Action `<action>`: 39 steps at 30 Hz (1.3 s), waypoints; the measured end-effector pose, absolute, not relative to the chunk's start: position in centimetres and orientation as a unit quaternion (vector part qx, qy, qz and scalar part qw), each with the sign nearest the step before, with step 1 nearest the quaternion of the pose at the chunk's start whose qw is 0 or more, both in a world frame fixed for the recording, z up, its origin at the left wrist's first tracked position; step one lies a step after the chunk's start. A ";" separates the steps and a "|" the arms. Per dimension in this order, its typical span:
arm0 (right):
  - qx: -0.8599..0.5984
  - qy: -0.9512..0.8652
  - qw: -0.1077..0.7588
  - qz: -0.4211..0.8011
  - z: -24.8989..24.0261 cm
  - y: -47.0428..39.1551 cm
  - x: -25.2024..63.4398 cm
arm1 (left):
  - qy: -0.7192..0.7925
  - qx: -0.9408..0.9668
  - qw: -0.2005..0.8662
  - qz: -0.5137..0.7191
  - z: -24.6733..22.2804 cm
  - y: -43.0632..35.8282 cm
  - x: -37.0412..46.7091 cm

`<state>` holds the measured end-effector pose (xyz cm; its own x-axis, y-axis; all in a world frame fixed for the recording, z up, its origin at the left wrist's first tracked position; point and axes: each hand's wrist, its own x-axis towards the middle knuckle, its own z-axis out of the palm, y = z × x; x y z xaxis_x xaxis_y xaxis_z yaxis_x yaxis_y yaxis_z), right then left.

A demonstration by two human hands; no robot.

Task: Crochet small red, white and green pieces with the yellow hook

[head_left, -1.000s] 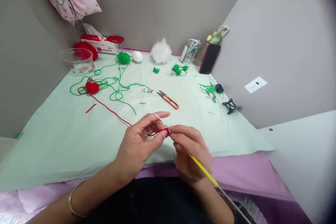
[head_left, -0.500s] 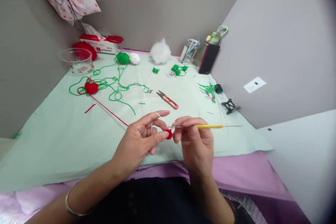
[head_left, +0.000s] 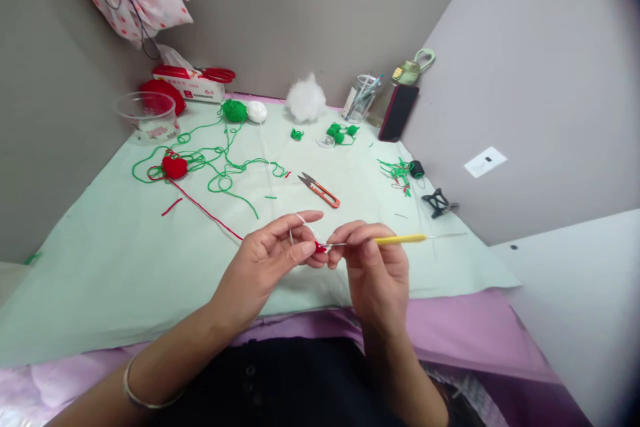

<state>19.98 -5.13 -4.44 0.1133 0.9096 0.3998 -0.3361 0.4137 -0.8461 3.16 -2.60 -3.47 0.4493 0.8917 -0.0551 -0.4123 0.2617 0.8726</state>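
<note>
Orange snips (head_left: 319, 190) lie beyond the fingers (head_left: 299, 254) — green yarn (head_left: 199, 160) nearby.

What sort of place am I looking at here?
Probably a small craft corner: a cloth-covered table against walls, with green yarn ball, orange snips and a yellow-handled hook in the right hand.

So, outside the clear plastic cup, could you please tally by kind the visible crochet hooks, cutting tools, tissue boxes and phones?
Crochet hooks: 1, yellow-handled metal hook in the right hand
Cutting tools: 2, orange-handled metal snips and red-handled scissors
Tissue boxes: 1, red and white cardboard box
Phones: 1, dark rectangular phone
Total: 5
</note>
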 end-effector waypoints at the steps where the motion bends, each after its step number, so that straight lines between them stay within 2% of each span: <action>1: -0.302 -0.507 0.682 0.431 -4.5 -5.2 20.1 | 0.292 0.422 0.737 0.440 -3.5 -2.6 3.1; 10: -0.353 -0.626 0.647 0.254 -4.3 -6.0 20.3 | 0.329 0.458 0.690 0.453 -3.0 -2.6 3.0; 21: -0.370 -0.652 0.636 0.183 -4.5 -6.2 20.1 | 0.345 0.461 0.680 0.453 -2.5 -2.6 3.0; 30: -0.373 -0.639 0.642 0.202 -4.6 -6.1 19.7 | 0.337 0.439 0.706 0.441 -2.8 -2.9 3.4; 39: -0.349 -0.542 0.691 0.327 -4.9 -5.8 19.6 | 0.315 0.413 0.724 0.455 -2.7 -2.7 3.4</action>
<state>19.60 -5.80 -4.90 0.1983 0.8301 0.5213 -0.0733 0.5429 -0.8366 3.43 -2.66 -2.72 0.3876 0.9183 -0.0812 -0.3979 0.2461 0.8838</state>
